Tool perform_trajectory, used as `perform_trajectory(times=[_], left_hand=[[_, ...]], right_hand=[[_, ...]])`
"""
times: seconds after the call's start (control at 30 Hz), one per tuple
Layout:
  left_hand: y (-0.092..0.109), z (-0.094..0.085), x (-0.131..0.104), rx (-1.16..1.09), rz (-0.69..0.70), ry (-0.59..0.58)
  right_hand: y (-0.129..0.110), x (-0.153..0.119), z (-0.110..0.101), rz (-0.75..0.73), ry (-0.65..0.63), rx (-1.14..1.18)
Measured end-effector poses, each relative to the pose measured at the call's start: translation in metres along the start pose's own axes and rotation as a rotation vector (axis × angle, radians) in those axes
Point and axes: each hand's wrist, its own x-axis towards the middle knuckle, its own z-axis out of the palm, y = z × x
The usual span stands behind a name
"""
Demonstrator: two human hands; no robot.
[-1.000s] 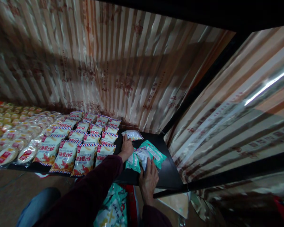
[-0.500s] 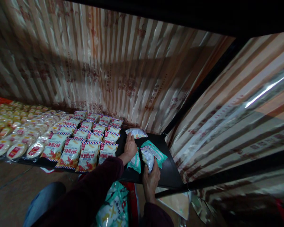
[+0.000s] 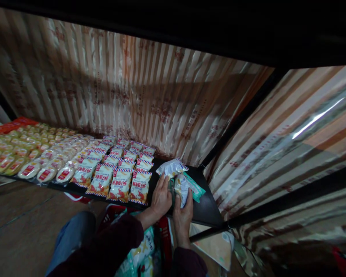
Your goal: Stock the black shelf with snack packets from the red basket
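My left hand (image 3: pixel 160 196) lies on the black shelf (image 3: pixel 209 209) at its right end, fingers spread, touching a white snack packet (image 3: pixel 170 167). Just right of it, my right hand (image 3: pixel 183 215) grips another white packet (image 3: pixel 181 187), held up off the shelf. A teal-green packet (image 3: pixel 194 187) lies under and behind that packet. Left of my hands stand neat rows of white and red snack bags (image 3: pixel 120 184).
Further left on the shelf lie rows of round wrapped cakes (image 3: pixel 46 173) and yellow-green packets (image 3: pixel 14 144). A striped shiny foil sheet (image 3: pixel 138 96) lines the back and right side. A bag of green-white packets (image 3: pixel 141 250) sits below by my knees. A dark shelf runs overhead.
The view has shifted right and down. My left hand slid back from the far white packet toward the front. My right hand lifted a white packet off the shelf.
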Motion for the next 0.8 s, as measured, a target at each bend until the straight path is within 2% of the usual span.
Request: perform_trajectory(times=[0.17, 0.23, 0.33, 0.43, 0.53, 0.6, 0.7, 0.8], left_hand=[[-0.013, -0.038, -0.047, -0.017, -0.036, 0.120], [-0.024, -0.055, -0.063, -0.019, -0.032, 0.171], [-0.044, -0.078, -0.085, -0.005, -0.060, 0.263], [-0.067, -0.096, -0.101, 0.020, -0.077, 0.308], [-0.086, -0.109, -0.108, 0.038, -0.143, 0.355], [-0.096, -0.116, -0.109, 0.042, -0.199, 0.396], [-0.104, -0.125, -0.107, 0.043, -0.226, 0.437], [-0.106, -0.129, -0.106, 0.055, -0.165, 0.447]], right_hand=[[-0.043, -0.027, 0.002, 0.113, -0.129, 0.152], [-0.054, -0.037, 0.006, 0.109, -0.177, 0.174], [-0.066, -0.045, 0.018, 0.000, -0.203, 0.130], [-0.074, -0.044, 0.036, -0.229, -0.213, 0.064], [-0.086, -0.035, 0.057, -0.435, -0.258, 0.015], [-0.096, -0.027, 0.069, -0.505, -0.284, -0.020], [-0.103, -0.016, 0.082, -0.508, -0.245, -0.055], [-0.094, -0.012, 0.088, -0.421, -0.163, -0.073]])
